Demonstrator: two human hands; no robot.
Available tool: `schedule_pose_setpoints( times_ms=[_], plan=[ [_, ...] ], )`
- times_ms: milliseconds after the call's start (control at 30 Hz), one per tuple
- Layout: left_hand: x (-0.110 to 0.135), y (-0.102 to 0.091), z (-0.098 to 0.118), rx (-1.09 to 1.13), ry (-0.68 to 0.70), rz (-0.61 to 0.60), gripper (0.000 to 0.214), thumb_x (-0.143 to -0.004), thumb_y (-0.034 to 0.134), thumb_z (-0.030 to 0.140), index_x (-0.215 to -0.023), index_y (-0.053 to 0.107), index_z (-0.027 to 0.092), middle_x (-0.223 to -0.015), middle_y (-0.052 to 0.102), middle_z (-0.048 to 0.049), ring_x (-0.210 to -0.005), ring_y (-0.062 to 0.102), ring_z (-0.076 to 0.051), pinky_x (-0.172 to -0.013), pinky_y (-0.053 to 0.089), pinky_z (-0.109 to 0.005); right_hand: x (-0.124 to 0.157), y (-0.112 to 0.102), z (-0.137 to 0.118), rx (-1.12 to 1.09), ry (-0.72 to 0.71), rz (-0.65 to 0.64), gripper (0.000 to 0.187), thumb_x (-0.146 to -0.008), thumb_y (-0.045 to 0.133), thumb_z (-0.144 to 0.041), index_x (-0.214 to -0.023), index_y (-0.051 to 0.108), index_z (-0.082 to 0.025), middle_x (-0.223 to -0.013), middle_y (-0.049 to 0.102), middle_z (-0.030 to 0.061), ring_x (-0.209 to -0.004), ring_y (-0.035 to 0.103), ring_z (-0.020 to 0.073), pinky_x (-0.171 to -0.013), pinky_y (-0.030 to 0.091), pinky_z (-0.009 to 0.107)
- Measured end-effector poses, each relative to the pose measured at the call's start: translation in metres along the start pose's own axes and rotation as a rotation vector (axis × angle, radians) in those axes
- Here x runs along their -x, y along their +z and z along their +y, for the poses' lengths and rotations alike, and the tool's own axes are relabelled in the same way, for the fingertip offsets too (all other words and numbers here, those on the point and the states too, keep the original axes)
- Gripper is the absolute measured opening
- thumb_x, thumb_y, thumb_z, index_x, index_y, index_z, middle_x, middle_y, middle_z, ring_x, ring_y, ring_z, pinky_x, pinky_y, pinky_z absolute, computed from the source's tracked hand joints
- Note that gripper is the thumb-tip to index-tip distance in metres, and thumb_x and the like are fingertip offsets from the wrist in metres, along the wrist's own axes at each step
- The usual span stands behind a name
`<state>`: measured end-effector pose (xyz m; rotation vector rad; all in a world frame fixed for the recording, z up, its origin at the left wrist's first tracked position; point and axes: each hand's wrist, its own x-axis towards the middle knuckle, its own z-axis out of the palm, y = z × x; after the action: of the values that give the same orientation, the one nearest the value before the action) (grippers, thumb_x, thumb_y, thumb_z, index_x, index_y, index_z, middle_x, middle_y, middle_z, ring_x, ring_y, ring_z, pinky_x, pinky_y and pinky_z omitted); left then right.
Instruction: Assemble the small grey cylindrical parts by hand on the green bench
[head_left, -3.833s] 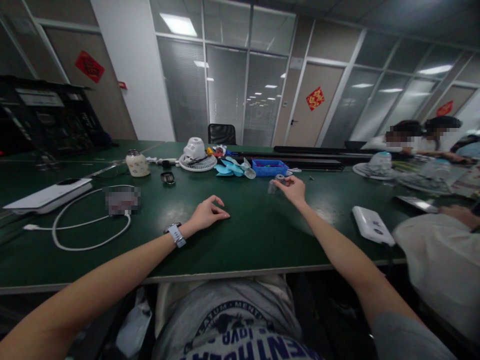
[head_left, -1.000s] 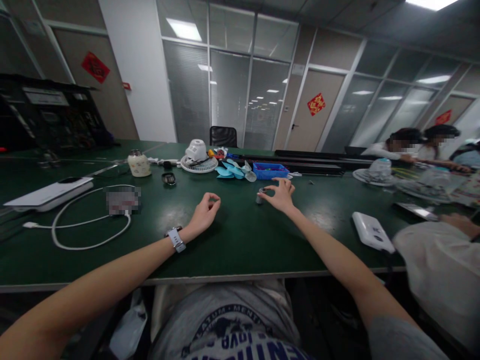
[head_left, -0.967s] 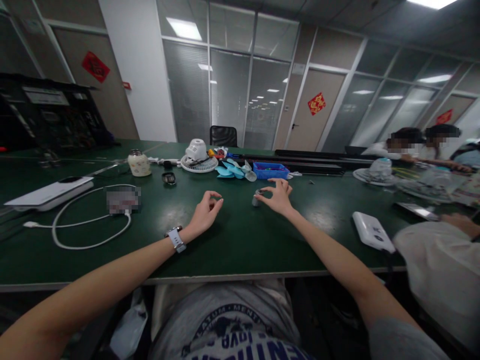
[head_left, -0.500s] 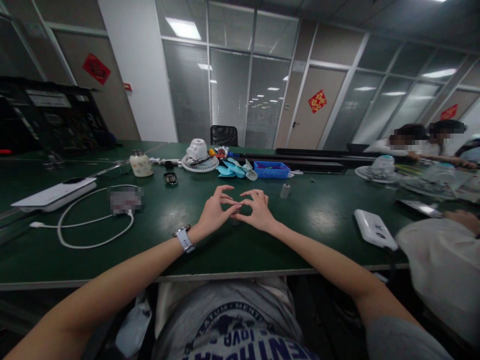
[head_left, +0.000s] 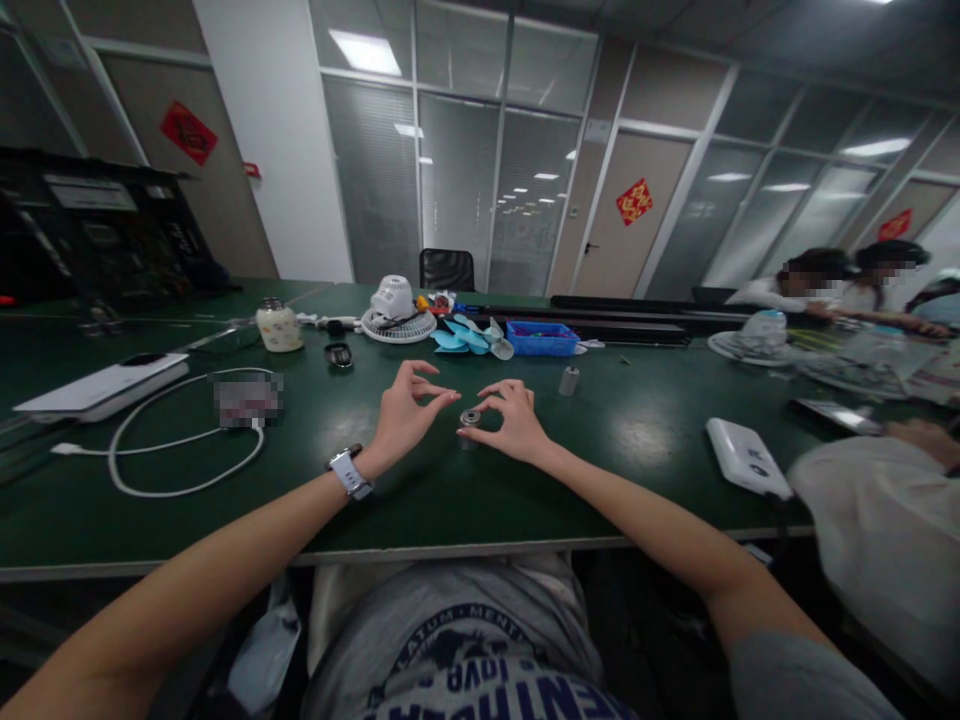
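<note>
My right hand (head_left: 511, 425) rests on the green table (head_left: 450, 490) in front of me. Its thumb and fingers are closed round a small round metal part (head_left: 470, 418) that stands on the table. My left hand (head_left: 405, 415), with a watch on the wrist, hovers just left of the part. Its thumb and forefinger are pinched together, and I cannot make out whether anything is between them. A small grey cylinder (head_left: 568, 380) stands alone farther back, to the right of my right hand.
At the back lie a white fan body on its grille (head_left: 395, 308), blue fan blades (head_left: 469, 340), a blue tray (head_left: 541, 338) and a jar (head_left: 279, 326). A white device with a cable (head_left: 101, 385) is at left, a white box (head_left: 746, 456) at right. Other people sit at right.
My right hand drew the round metal part from near the blue tray to the middle, leaving the grey cylinder behind. My hands met there, then the left moved slightly away.
</note>
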<state>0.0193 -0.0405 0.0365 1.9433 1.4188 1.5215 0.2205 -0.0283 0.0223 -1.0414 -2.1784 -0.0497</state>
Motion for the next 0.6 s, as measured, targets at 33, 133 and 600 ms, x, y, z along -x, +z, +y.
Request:
schedule_pose_setpoints(
  times_ms=[33,133,600],
  plan=[
    [0.001,-0.002,-0.008,-0.024,-0.018,-0.065,0.046,-0.073,0.072,0.04,-0.107,0.047,0.022,-0.085,0.075,-0.0037,-0.091,0.07,-0.023,-0.081,0.048,-0.034,0.0,-0.001,-0.001,0.012,-0.003,0.002,0.042,-0.071,0.067,-0.064,-0.085,0.07,-0.025,-0.113,0.061,0.0057,-0.111,0.043,0.026,-0.09,0.032,0.042],
    [0.004,-0.004,-0.03,-0.054,-0.104,-0.286,0.046,-0.068,0.075,0.041,-0.102,0.049,0.022,-0.077,0.076,-0.0023,-0.081,0.07,-0.024,-0.076,0.047,-0.035,-0.002,-0.008,0.001,0.091,-0.009,0.031,0.041,-0.074,0.064,-0.065,-0.082,0.071,-0.026,-0.116,0.059,0.0054,-0.115,0.041,0.0281,-0.093,0.028,0.045],
    [0.004,0.002,-0.042,0.028,-0.172,-0.362,0.048,-0.071,0.07,0.049,-0.107,0.053,0.023,-0.09,0.076,-0.0041,-0.087,0.07,-0.023,-0.079,0.047,-0.034,-0.027,-0.018,0.138,0.567,0.444,0.165,0.051,-0.085,0.048,-0.063,-0.095,0.074,-0.022,-0.124,0.049,0.0144,-0.119,0.031,0.033,-0.094,0.023,0.052]
  ],
)
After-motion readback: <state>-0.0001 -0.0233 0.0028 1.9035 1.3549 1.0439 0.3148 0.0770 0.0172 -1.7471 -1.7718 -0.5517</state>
